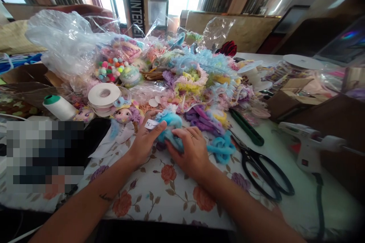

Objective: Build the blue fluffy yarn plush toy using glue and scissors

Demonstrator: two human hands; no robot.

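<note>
Between my two hands is a fluffy bundle of blue wool roving (173, 119), with lace-like trim at its top. My left hand (146, 134) grips its left side, thumb across the front, and a small white printed tag (151, 123) shows by the fingers. From the right, my right hand (189, 146) closes on the lower part, fingertips sunk in the fibres. A loose blue roving strand (224, 148) trails from there onto the flowered cloth. Purple felt-like strips (203, 118) lie just behind. What sits inside the bundle is hidden.
Black-handled scissors (261, 171), a green cutter (248, 127) and a glue gun (306, 146) lie to the right. White ribbon spools (104, 97), a thread cone (59, 107) and a doll face (124, 114) stand left. Ruffled trims (199, 64) and plastic bags (65, 41) pile up behind.
</note>
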